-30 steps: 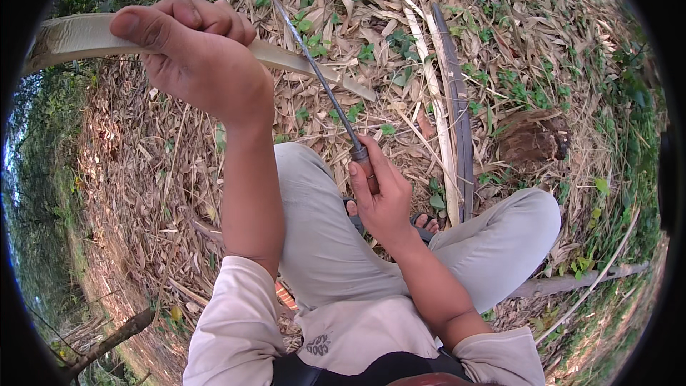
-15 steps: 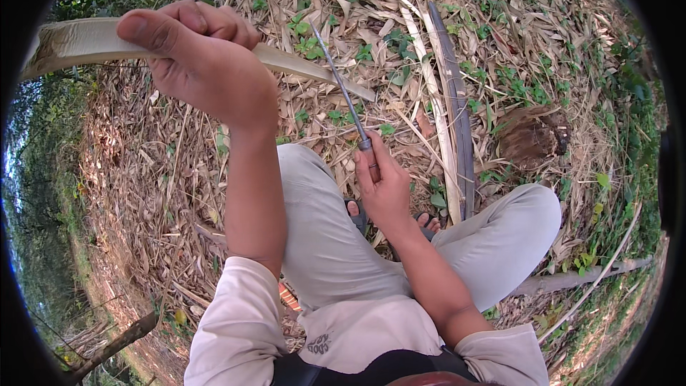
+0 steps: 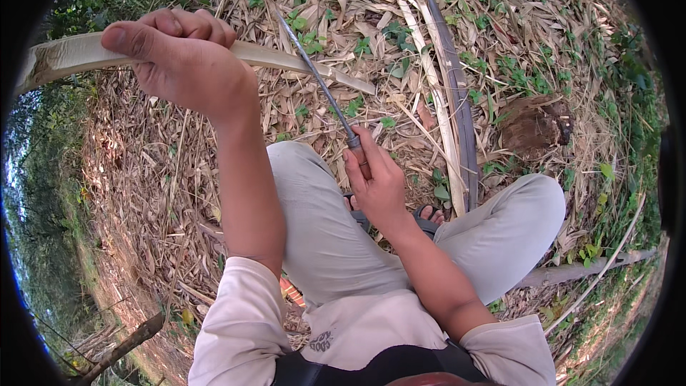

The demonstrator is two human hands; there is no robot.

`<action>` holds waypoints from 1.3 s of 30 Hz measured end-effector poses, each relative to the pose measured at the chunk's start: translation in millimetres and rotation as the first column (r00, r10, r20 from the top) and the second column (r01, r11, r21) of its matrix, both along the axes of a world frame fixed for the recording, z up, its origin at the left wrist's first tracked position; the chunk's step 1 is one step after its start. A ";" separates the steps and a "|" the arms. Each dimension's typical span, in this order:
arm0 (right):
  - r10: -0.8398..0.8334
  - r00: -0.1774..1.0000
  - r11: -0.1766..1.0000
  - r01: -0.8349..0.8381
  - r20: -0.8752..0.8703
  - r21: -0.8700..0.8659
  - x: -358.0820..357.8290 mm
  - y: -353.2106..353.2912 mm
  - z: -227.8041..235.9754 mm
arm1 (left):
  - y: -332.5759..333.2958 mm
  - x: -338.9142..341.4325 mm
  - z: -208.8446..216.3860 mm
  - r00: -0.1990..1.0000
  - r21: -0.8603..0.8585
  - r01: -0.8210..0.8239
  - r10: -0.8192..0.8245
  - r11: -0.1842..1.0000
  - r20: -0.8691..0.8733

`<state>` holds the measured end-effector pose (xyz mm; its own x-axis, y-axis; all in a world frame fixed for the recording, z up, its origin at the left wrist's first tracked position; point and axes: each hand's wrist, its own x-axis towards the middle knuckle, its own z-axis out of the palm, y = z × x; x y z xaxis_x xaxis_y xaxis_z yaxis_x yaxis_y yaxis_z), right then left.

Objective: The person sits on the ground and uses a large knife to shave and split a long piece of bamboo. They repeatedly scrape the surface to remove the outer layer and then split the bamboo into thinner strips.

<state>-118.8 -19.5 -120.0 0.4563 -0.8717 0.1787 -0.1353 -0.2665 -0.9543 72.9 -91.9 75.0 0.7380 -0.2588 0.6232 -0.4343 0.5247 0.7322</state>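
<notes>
- The right hand (image 3: 379, 186), nearest the knees, is closed round the handle of a long knife (image 3: 314, 75); the handle is hidden in the fist.
- The blade slants up and crosses the pale bamboo strip (image 3: 286, 61).
- The left hand (image 3: 179, 64), raised left of the knife, is clenched round that strip, hiding its middle.
- Beyond the strip lie dry leaves (image 3: 343, 0) on the ground.

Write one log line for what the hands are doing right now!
left hand: grips bamboo strip | right hand: grips knife, blade on the strip | person seated, dry leaves on the ground
</notes>
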 end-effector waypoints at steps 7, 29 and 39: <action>-0.065 0.748 0.959 0.231 -0.661 0.166 4.6 -23.2 -89.0 | 3.6 -16.4 1.9 0.998 0.014 0.065 -0.065 0.998 -0.020; -0.144 0.867 0.908 0.307 -0.476 0.285 -4.3 -29.4 -101.3 | 2.9 -2.1 3.7 0.996 0.002 -0.018 0.018 1.000 -0.084; -0.127 0.843 0.949 0.256 -0.523 0.182 1.8 -46.6 -127.3 | 3.9 4.7 1.0 0.999 0.013 0.019 -0.019 1.000 -0.044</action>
